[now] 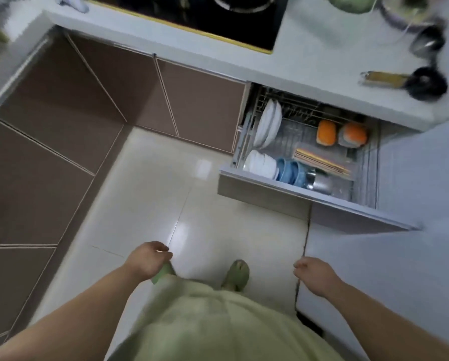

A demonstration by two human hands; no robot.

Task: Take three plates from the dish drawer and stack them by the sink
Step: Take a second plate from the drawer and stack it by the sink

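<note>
The dish drawer stands pulled out under the counter at the right. White plates stand on edge in its wire rack at the back left. White bowls and blue bowls sit along its front. My left hand hangs low over the floor, fingers loosely curled, holding nothing. My right hand is also low and empty, fingers loosely curled, below the drawer's front. Both hands are well short of the drawer. No sink is in view.
Two orange items, chopsticks and a steel cup also lie in the drawer. The white counter carries a black hob, a ladle and a pot. Brown cabinet doors line the left. My slippered feet stand on the glossy floor tiles.
</note>
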